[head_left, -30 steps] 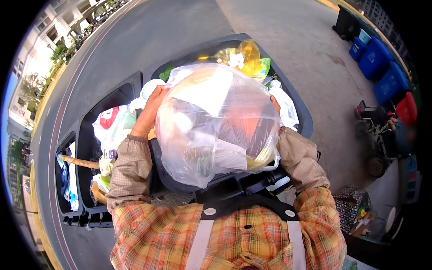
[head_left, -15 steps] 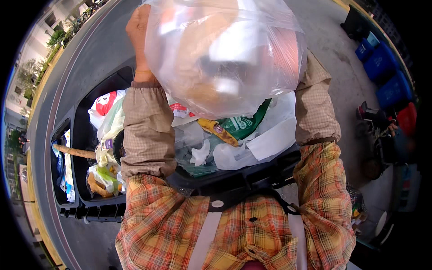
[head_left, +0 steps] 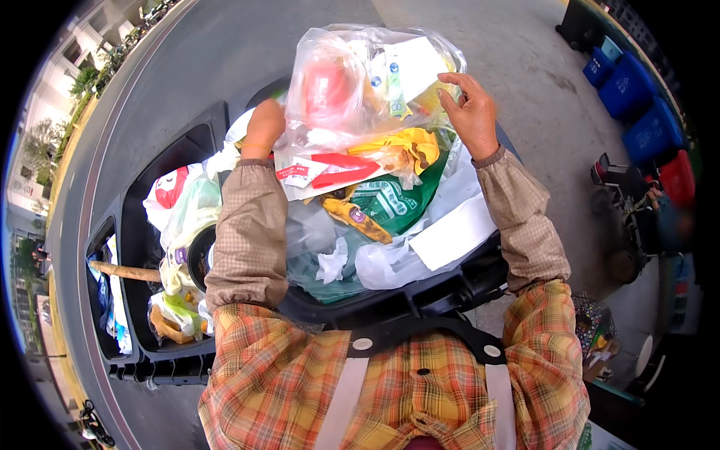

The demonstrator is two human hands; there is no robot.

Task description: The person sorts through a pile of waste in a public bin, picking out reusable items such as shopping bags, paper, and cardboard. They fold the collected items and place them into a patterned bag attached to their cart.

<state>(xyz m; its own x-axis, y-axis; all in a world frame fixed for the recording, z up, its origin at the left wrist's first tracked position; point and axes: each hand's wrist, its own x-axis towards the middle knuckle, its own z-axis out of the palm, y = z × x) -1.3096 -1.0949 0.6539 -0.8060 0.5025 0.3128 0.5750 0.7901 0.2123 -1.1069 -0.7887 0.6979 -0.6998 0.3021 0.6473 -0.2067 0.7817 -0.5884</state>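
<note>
A see-through plastic bag (head_left: pixel 341 52) of rubbish, with a round red thing showing inside, rests on the heap in the black bin (head_left: pixel 405 296). My left hand (head_left: pixel 264 129) is closed at the bag's left edge, its fingertips hidden. On the bag's right side my right hand (head_left: pixel 474 116) has thumb and forefinger apart. Below the bag lie a red-and-white wrapper (head_left: pixel 334 171), a yellow wrapper (head_left: pixel 412 146), a green printed bag (head_left: pixel 394 199), a browned banana peel (head_left: pixel 352 214) and a white sheet (head_left: pixel 454 232).
Left of this bin stands another black bin (head_left: pixel 202 142) with bagged rubbish, and a wooden stick (head_left: pixel 124 271) lies across its edge. Blue bins (head_left: pixel 630 86) line the right side, near a dark wheeled cart (head_left: pixel 626 225). Grey pavement surrounds the bins.
The clear bag, held high before my view, has come down onto the heap. Both hands have lowered with it; my right hand, hidden behind it before, now shows with its fingers apart.
</note>
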